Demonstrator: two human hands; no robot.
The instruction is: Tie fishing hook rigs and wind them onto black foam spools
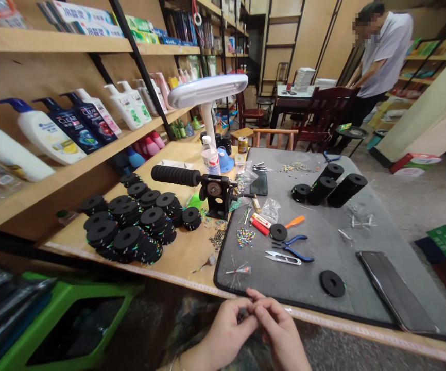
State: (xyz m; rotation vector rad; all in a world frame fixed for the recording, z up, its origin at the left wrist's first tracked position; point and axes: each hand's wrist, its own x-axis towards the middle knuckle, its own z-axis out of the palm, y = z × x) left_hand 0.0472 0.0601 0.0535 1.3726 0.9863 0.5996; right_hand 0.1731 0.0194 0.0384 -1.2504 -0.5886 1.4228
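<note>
My left hand [226, 325] and my right hand [279, 330] meet at the table's front edge, fingertips pinched together. Whatever lies between them is too small or hidden to make out. Just beyond, a small bundle of clear strands with a red tip [242, 269] rests on the grey mat [269, 286]. A black foam spool [332, 284] lies flat to the right. Farther in are white-handled thread snips [284, 258], blue-handled pliers [294, 249], a red lighter [260, 226], a small black spool [278, 232] and a pile of coloured beads [245, 237].
Stacks of black foam spools [128, 238] crowd the table's left side beside a black hand-cranked winder [216, 191]. A lamp [208, 93] and a bottle [210, 157] stand behind. A phone [395, 291] lies at right. A person [387, 56] leans over a far table.
</note>
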